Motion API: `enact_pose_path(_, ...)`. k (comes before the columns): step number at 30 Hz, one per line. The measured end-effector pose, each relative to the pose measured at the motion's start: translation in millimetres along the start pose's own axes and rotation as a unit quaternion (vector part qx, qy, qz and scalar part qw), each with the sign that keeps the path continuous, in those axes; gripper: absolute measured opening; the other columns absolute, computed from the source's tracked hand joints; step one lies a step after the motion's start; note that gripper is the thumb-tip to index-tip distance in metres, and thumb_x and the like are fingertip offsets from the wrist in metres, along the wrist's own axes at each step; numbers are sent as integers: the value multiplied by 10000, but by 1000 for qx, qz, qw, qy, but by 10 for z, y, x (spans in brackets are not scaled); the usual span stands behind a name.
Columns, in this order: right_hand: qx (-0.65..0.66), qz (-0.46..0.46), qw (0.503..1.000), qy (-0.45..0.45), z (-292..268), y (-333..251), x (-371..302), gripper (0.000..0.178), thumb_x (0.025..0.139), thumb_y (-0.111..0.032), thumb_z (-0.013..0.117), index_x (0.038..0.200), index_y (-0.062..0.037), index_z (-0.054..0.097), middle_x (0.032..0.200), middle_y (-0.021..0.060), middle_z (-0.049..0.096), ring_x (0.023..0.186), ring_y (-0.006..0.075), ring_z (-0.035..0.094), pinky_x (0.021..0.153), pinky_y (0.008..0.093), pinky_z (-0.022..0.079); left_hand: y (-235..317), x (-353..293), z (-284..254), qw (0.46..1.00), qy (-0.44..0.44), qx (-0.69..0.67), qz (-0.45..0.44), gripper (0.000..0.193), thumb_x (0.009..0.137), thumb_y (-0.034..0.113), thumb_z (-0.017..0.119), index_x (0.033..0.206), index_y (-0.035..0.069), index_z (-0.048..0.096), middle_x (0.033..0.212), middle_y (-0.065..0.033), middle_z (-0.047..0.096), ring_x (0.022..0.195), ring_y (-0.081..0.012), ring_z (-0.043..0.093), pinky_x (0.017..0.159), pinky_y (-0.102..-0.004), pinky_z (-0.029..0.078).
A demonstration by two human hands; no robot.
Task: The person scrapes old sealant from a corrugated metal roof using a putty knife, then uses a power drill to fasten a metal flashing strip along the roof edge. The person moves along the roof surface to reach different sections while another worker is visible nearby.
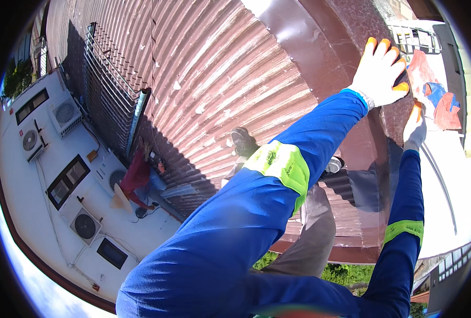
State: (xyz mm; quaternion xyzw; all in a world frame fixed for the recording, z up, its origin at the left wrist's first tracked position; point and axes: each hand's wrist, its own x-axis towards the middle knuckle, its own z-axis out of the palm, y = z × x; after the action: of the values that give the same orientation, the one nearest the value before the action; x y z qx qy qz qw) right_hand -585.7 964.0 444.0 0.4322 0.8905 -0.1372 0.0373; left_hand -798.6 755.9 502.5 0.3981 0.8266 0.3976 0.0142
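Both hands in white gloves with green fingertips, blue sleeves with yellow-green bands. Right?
One fix: the fingertips are orange, not green, per the head view. The left hand and right hand do wear white gloves, and the blue sleeves have yellow-green bands.

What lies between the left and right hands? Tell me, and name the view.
Between the left hand and the right hand is a short stretch of brown strip, seen in the head view.

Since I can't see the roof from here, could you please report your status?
Left hand spread on maroon metal flashing; right hand at its outer edge; red and blue rags close beyond both.
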Motion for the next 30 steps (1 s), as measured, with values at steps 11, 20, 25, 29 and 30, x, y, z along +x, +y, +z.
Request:
enact_pose_path(11, -125, 60, 990, 35, -14, -1251, -699, 883, 1004, -751, 385, 1611, -111, 369, 1607, 315, 369, 1483, 483, 361, 1187, 526, 356, -1151, -5580, -4047, 593, -395, 106, -694, 715, 971, 659, 451, 1423, 133, 625, 1377, -187, 655, 1281, -362, 622, 1079, -471, 468)
enact_pose_path(20, 57, -270, 860, -429, -119, -4291, -2329, 624, 1046, -264, 631, 1580, -29, 409, 1550, 171, 531, 1408, 264, 531, 1161, 363, 417, 373, -8283, -6542, 478, 54, -82, -873, 556, 1010, 472, 617, 1332, 20, 654, 764, -9, 635, 603, -102, 545, 539, -315, 421)
enact_pose_path(25, 108, -368, 829, -407, -1063, -6128, -2195, 591, 1032, -288, 644, 1536, -24, 484, 1487, 162, 603, 1354, 233, 589, 1146, 326, 428, 1256, -8705, -6601, 407, 46, -288, -866, 384, 1017, 424, 658, 1224, 101, 672, 654, 68, 512, 502, -62, 425, 453, -268, 316)
enact_pose_path(29, 243, -400, 821, -326, -2097, -7036, -2000, 507, 1036, -173, 644, 1505, -17, 528, 1439, 101, 629, 1296, 158, 589, 1101, 276, 437, 1824, -9166, -6751, 363, 72, -349, -861, 464, 1018, 524, 638, 1293, 151, 664, 652, 70, 543, 444, -73, 410, 404, -266, 283)
enact_pose_path(30, 311, -376, 802, -345, -2257, -7064, -1966, 479, 1047, -124, 628, 1504, -19, 533, 1442, 74, 624, 1283, 140, 587, 1097, 262, 435, 1849, -9244, -6800, 319, 47, -339, -884, 453, 1026, 517, 625, 1304, 161, 655, 664, 76, 547, 445, -83, 418, 396, -286, 289)
